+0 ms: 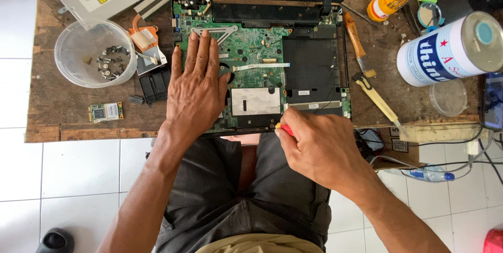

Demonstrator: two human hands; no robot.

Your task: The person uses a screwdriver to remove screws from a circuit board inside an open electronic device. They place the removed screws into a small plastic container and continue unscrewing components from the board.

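Left hand (196,83) flat and open, fingers together, pressed palm-down on the left part of the green circuit board (251,48) inside an opened laptop base (314,69) lying on the wooden desk (63,111). Right hand (319,148) closed around a red-handled screwdriver (284,129), only a bit of the handle showing, at the front edge of the laptop base just below a silver foil patch (255,101). To the left, near the left hand, a clear plastic tub (70,48) with dark screws, an orange-tabbed part (144,35) and a small loose green card (106,111). To the right, well apart from the hands, a wooden-handled brush (356,41), a yellow-handled tool (377,98) and a white can (453,48) lying on its side.
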